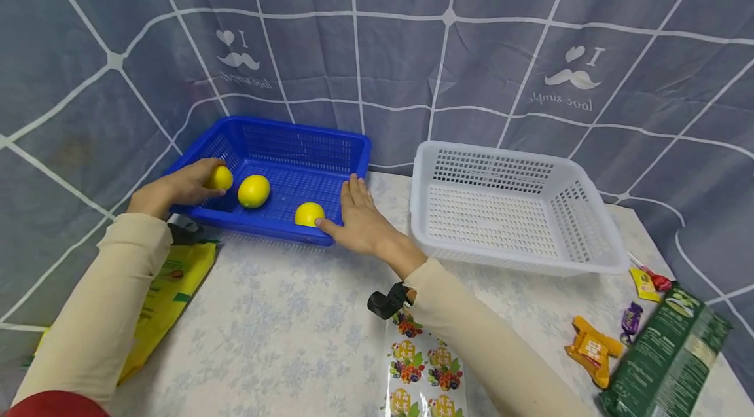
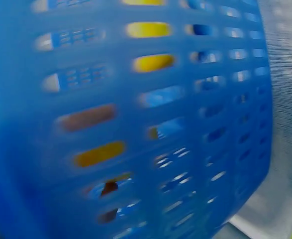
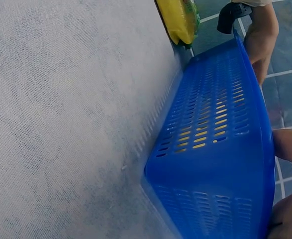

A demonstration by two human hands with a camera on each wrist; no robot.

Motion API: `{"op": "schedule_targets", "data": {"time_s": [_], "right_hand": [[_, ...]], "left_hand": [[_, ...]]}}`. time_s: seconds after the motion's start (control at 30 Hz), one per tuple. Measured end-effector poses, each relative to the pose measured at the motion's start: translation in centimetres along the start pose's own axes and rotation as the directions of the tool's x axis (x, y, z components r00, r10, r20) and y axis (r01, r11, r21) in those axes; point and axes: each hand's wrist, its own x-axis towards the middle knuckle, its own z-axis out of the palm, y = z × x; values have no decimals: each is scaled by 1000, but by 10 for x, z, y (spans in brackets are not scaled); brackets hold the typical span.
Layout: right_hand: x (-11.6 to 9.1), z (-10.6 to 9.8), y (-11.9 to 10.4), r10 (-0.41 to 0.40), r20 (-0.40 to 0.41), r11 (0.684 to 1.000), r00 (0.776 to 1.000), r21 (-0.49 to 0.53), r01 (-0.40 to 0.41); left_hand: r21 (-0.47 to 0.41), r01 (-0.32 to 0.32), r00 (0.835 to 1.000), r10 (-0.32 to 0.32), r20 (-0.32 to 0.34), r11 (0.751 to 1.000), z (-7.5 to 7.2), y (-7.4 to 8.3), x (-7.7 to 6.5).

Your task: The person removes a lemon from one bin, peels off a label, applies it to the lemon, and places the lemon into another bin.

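Observation:
A blue plastic basket (image 1: 283,231) stands at the left with three lemons in it. My left hand (image 1: 182,182) reaches over its left end and holds one lemon (image 1: 221,178) between fingers and thumb. Beside that lies a second lemon (image 1: 254,191), and a third lemon (image 1: 309,213) is near the front right corner. My right hand (image 1: 366,220) rests at that corner, fingers straight along the right rim and thumb beside the third lemon. The left wrist view is filled by the blurred basket wall (image 2: 185,144), with yellow showing through its slots.
A white basket (image 1: 489,250) stands to the right. At the left lies a yellow bag (image 1: 177,286), partly under my left sleeve. A fruit-print sheet (image 1: 406,364) is in front; an orange packet (image 1: 592,351), green bag (image 1: 665,351) and small sweets lie far right. A curtain hangs behind.

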Motion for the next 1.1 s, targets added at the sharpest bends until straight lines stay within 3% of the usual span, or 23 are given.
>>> {"op": "schedule_targets", "data": {"time_s": [0.27, 0.43, 0.67, 0.8, 0.9, 1.1], "right_hand": [[-2, 0, 5, -20, 9, 1000, 1000, 18, 20], [-3, -3, 13, -59, -12, 996, 998, 62, 60], [-7, -12, 25, -106, -101, 984, 989, 131, 119], [-10, -14, 30, -101, -162, 976, 982, 176, 130], [-13, -15, 34, -80, -208, 963, 975, 236, 129], [-18, -18, 41, -67, -272, 940, 960, 305, 152]], "left_hand": [[-96, -108, 989, 97, -107, 990, -4, 18, -8], [-252, -132, 987, 102, -125, 959, -2, 42, -9], [-429, -203, 979, 173, -106, 880, 4, 85, -3], [-472, -293, 956, 267, -123, 832, 11, 109, 5], [-520, -343, 935, 337, -111, 782, 17, 128, 9], [-617, -351, 915, 399, -65, 705, 30, 157, 13]]}}
